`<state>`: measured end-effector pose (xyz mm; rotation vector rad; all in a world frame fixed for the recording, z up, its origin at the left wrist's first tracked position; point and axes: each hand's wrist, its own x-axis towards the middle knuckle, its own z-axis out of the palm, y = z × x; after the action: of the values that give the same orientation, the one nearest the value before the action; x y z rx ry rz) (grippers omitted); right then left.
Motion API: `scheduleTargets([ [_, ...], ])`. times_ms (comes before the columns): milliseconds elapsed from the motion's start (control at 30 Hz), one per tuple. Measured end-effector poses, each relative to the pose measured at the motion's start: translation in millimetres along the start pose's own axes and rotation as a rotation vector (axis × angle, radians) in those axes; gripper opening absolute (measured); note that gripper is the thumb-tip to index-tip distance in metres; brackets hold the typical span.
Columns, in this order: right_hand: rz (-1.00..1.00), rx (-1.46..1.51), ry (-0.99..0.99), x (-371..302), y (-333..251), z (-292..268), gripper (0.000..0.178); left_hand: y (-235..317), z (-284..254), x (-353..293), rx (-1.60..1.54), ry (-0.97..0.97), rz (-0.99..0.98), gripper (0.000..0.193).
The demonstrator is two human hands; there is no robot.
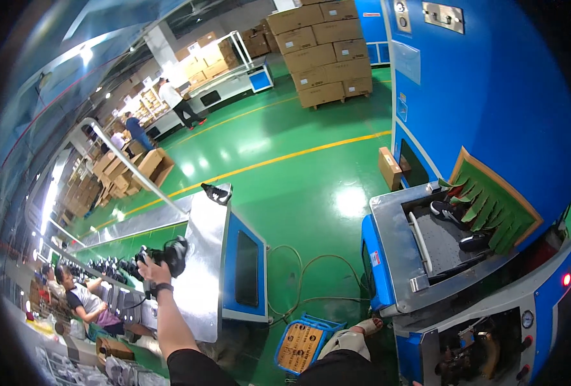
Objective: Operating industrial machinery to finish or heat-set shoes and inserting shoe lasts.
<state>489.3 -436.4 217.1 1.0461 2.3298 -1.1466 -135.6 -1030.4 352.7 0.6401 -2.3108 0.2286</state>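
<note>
My left arm reaches out to the left over the end of a metal-topped conveyor. At its end, my left hand [155, 270] is closed around a black shoe [174, 255], just above the shiny surface. Other dark shoes [129, 266] crowd the belt right beside the hand, and they blur together. A single black shoe with a white mark [216, 193] lies at the far corner of the metal top [203, 257]. My right hand does not show clearly anywhere.
On my right stands a blue machine [485, 83] with black shoes [473, 242] in its open bay, behind green strip flaps [491, 206]. A blue-framed stool [300, 347] and a hose [301, 276] are on the floor. Seated people [87, 299] work along the conveyor; stacked cartons [327, 55] stand beyond.
</note>
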Motion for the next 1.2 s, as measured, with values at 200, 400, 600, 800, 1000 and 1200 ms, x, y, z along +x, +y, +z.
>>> scheduleTargets([
  [200,-0.008,0.234,0.097,1.1,-55.8,-81.6,0.049,121.8,-32.0,-71.5,-0.684,-0.386,0.227,0.030],
  [400,-0.277,0.067,1.328,8.1,-115.4,-208.6,0.005,346.3,-46.4,-308.1,-1.110,-0.891,0.681,0.021],
  [600,0.047,-0.444,1.523,51.8,-107.7,-309.6,0.055,601.7,-186.2,-547.5,-1.188,-1.284,1.532,0.035],
  [800,0.396,-0.796,1.544,97.3,-88.4,-297.6,0.051,764.8,-219.1,-700.8,-1.011,-1.472,1.487,0.085],
  [1000,0.495,-0.860,1.423,99.7,-81.9,-287.1,0.056,798.4,-217.7,-748.1,-0.937,-1.451,1.370,0.077],
  [1200,0.453,-0.879,1.502,104.8,-90.4,-293.4,0.054,779.7,-212.2,-694.8,-1.211,-1.333,1.452,0.044],
])
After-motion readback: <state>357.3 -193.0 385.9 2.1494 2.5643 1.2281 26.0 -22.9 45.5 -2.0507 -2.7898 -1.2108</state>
